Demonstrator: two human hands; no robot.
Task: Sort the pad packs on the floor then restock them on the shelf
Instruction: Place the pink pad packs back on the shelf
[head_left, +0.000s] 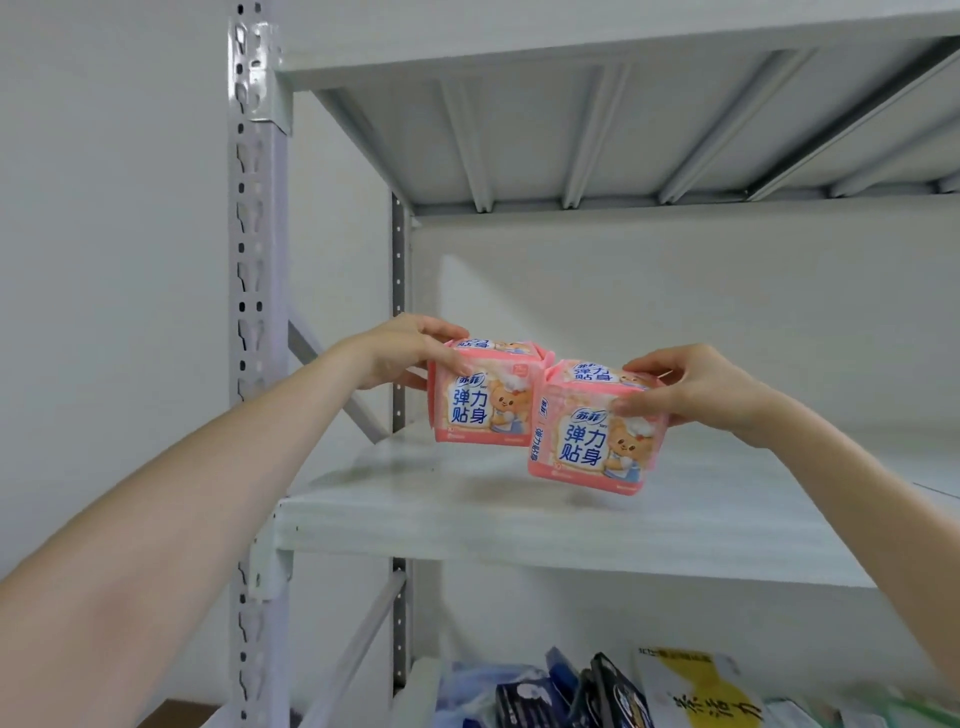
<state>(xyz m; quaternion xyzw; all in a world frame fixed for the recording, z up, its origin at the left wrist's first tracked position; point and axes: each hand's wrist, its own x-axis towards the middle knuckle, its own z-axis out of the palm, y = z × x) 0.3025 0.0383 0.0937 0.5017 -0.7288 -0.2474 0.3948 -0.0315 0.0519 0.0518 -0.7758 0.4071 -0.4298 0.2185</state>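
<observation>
Two pink pad packs with a cartoon bear and blue lettering are held over the white middle shelf (467, 525). My left hand (405, 353) grips the left pack (483, 397) by its upper left corner. My right hand (696, 384) grips the right pack (592, 431) at its top right, thumb on the front face. The right pack is tilted and its upper left corner touches the left pack. Both packs hang just above the shelf board, near its left end.
A grey perforated upright (257, 332) stands at the left front, with a diagonal brace behind it. The upper shelf (597, 114) roofs the bay. On the lower shelf lie dark blue, black and yellow-white packs (613, 691). The middle shelf runs on bare to the right.
</observation>
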